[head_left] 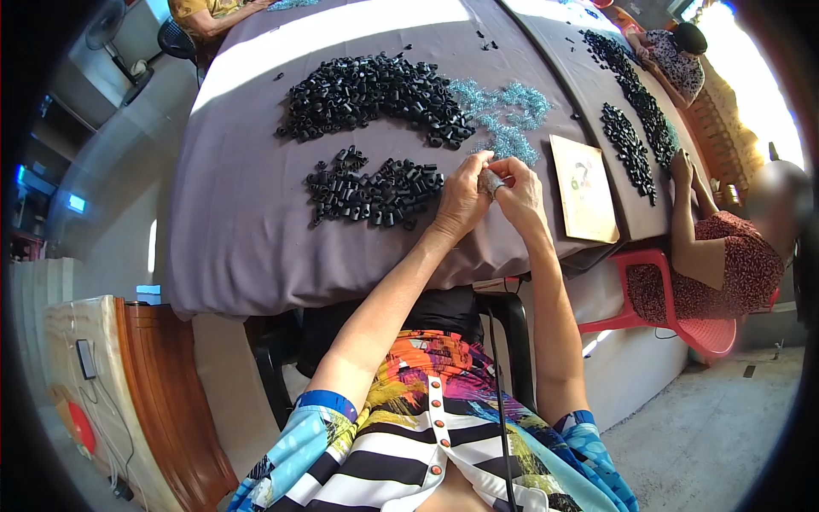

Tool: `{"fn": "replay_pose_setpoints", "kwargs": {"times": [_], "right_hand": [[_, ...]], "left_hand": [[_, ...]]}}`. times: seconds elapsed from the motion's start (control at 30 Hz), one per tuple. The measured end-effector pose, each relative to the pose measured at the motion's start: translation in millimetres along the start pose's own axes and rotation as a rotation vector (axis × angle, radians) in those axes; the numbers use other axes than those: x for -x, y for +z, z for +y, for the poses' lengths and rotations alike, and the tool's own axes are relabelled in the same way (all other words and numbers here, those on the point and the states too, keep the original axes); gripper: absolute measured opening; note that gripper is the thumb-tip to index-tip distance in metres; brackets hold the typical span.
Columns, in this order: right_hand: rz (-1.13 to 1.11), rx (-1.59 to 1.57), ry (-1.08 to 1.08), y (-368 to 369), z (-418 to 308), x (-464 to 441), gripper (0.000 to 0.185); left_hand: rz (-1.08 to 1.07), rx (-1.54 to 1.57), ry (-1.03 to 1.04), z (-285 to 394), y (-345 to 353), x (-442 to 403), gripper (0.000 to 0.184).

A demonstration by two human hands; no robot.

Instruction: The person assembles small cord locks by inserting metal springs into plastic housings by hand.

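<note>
My left hand (461,203) and my right hand (523,200) meet at the near edge of the covered table, fingers closed together. A greyish wrap (490,182) shows between them, seemingly around a finger. Whatever small piece they pinch is too small to make out. Just beyond my fingertips lies a loose heap of tiny pale-blue, shiny pieces (509,141), perhaps springs. Left of my left hand is a small pile of short black tubular pieces (375,192). A larger pile of the same black pieces (367,94) lies behind it.
A flat board with a picture (584,188) lies right of my hands. More black pieces (627,149) form rows on the adjoining table. A person (725,256) sits on a red chair (708,334) at right; another person (674,64) is farther back, and a third (209,17) far left.
</note>
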State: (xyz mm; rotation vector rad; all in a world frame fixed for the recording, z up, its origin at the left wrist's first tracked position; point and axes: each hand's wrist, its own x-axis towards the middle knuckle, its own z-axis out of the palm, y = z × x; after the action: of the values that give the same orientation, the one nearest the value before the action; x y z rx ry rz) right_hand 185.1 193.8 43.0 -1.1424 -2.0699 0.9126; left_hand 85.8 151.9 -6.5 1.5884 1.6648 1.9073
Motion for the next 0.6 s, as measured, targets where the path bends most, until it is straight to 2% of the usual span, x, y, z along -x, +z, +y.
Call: {"fn": "replay_pose_setpoints", "kwargs": {"times": [0.17, 0.23, 0.33, 0.37, 0.43, 0.53, 0.6], "right_hand": [[0.005, -0.111, 0.05, 0, 12, -1, 0.016], [-0.009, -0.371, 0.081, 1, 19, -1, 0.014], [-0.026, -0.649, 0.177, -2, 16, 1, 0.011], [-0.03, -0.721, 0.22, -3, 15, 2, 0.011], [-0.074, -0.733, 0.212, -4, 21, 1, 0.012], [-0.077, -0.749, 0.2, -4, 22, 2, 0.012], [-0.07, -0.745, 0.183, -5, 17, 3, 0.012]], "left_hand": [[-0.093, 0.076, -0.179, 5, -6, -1, 0.034], [-0.167, 0.128, -0.305, 5, -13, -4, 0.03], [-0.177, 0.484, -0.47, -6, -17, -6, 0.025], [-0.174, 0.548, -0.46, -9, -17, -5, 0.025], [-0.176, 0.677, -0.44, -13, -16, -4, 0.026], [-0.163, 0.7, -0.453, -10, -17, -5, 0.026], [-0.244, 0.706, -0.531, -8, -24, -8, 0.025]]}}
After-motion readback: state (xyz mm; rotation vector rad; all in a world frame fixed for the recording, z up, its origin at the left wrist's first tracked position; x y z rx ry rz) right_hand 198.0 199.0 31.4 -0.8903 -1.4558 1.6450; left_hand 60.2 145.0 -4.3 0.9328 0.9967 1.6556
